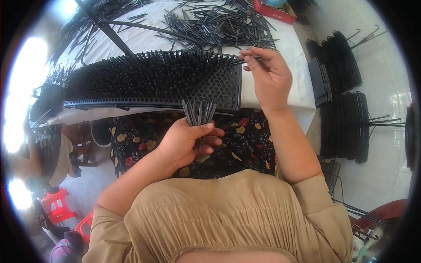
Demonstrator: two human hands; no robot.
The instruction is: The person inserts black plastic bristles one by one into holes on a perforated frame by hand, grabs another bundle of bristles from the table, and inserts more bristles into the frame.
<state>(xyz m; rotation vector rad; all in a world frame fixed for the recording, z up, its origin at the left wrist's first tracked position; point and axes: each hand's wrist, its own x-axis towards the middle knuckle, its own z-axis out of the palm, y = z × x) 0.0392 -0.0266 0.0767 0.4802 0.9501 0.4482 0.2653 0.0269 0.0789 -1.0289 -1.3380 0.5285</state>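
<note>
My left hand (pixel 188 140) is closed round a small bundle of thin dark grey sticks (pixel 199 113), which fan upward just in front of a black perforated panel (pixel 219 90). At the far right corner of that panel, my right hand (pixel 269 76) pinches a thin dark stick (pixel 250 59) between thumb and fingers, its tip pointing left at the panel's far edge. Short black sticks (pixel 140 74) stand densely in the holes over the panel's left and middle. Bare round holes show at its right end.
Loose sticks (pixel 219 26) lie heaped on the white-covered table (pixel 294 65) behind the panel. A black metal frame (pixel 114 35) rises at the far left. A red box (pixel 276 13) stands at the back right. Bundled black panels (pixel 344 127) line the right. Red plastic stools (pixel 57 206) and another person (pixel 57 153) are leftward.
</note>
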